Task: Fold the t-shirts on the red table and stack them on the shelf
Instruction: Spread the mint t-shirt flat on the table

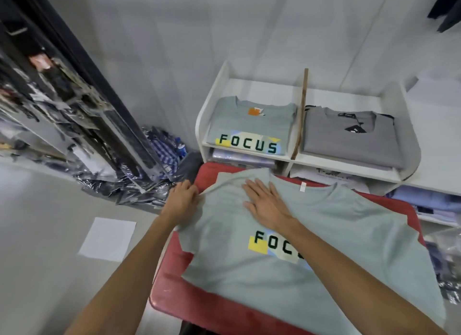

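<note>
Item: green t-shirt [287,279], printed "FOCUS", spread face up across our red surface [174,292], collar toward the far edge, hem at the near edge.

Our left hand [183,201] grips the shirt's left sleeve at the surface's far left corner, fingers curled into the cloth. Our right hand [267,203] lies flat on the chest just below the collar, fingers straight, pressing.

Beyond the far edge: white shelf [346,168]. Left compartment holds a folded green shirt [252,127] with the same print; right compartment holds a folded grey shirt [349,137].

On the floor, left: sheet of paper [108,238].
</note>
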